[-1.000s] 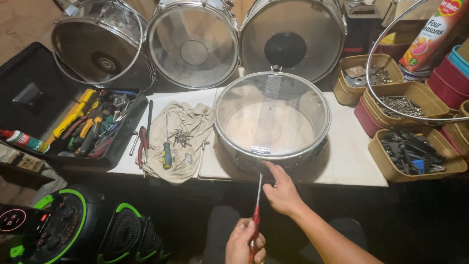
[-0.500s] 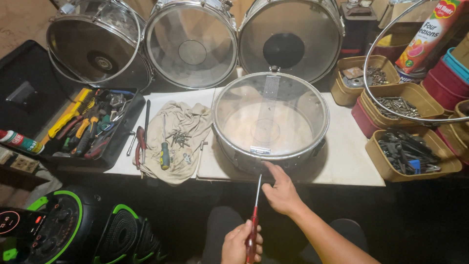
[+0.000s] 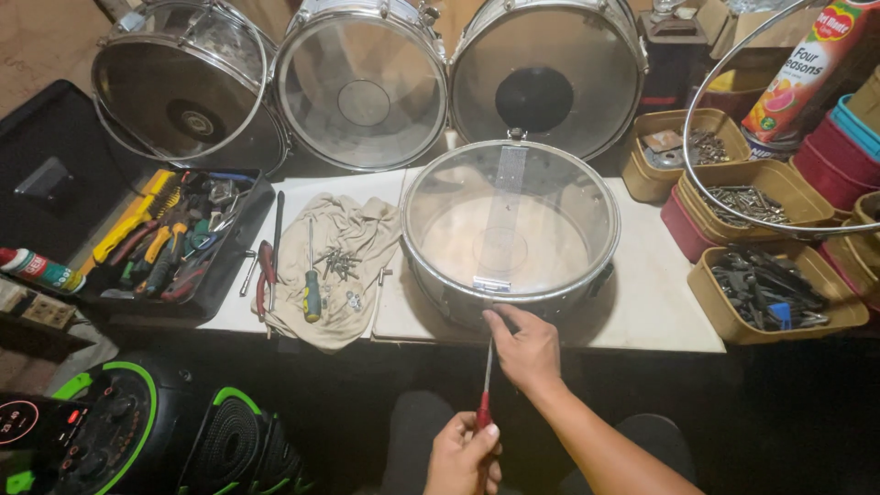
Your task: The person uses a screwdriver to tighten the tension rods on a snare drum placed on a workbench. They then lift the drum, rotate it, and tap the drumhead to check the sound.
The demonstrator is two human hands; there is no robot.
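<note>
Head view. The snare drum [image 3: 510, 229] lies flat on the white board [image 3: 660, 302], clear head up, near rim toward the person. Right hand [image 3: 524, 346] rests against the drum's near rim; fingers curled, fingertips pinching the upper shaft of the screwdriver [image 3: 485, 385] just below the hoop. Left hand [image 3: 464, 454] sits lower, well below the drum, fist closed round the screwdriver's red handle. The shaft runs nearly upright between the two hands, tip at the drum's near edge; exact contact point hidden by the right fingers.

Left of the drum: beige cloth [image 3: 341, 266] with loose screws [image 3: 337, 263] and a second, green-handled screwdriver [image 3: 313, 295] on it. Further left, black tool tray [image 3: 174, 240]. Three drums [image 3: 362, 82] stand on edge behind. Right of the drum: tan tubs of hardware [image 3: 765, 289].
</note>
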